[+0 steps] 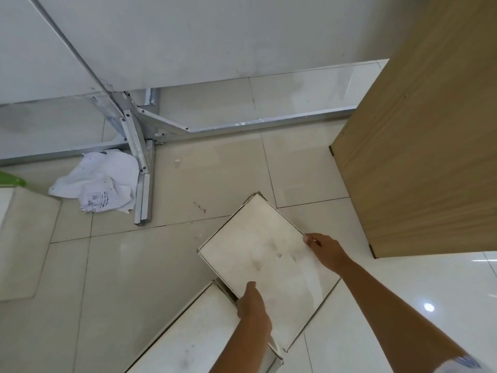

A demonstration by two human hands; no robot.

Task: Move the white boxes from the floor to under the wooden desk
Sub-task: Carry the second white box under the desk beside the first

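We see the wooden desk [419, 146] cut off by the top and right edges. The lower white box [193, 343] runs off the bottom edge; our left hand [252, 308] hides its corner. Print on the crumpled paper [99, 181] is too small to read.

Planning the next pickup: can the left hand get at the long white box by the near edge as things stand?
Probably not yet. The left hand is gripping the square white box with the right hand, and that box partly overlies the long white box.
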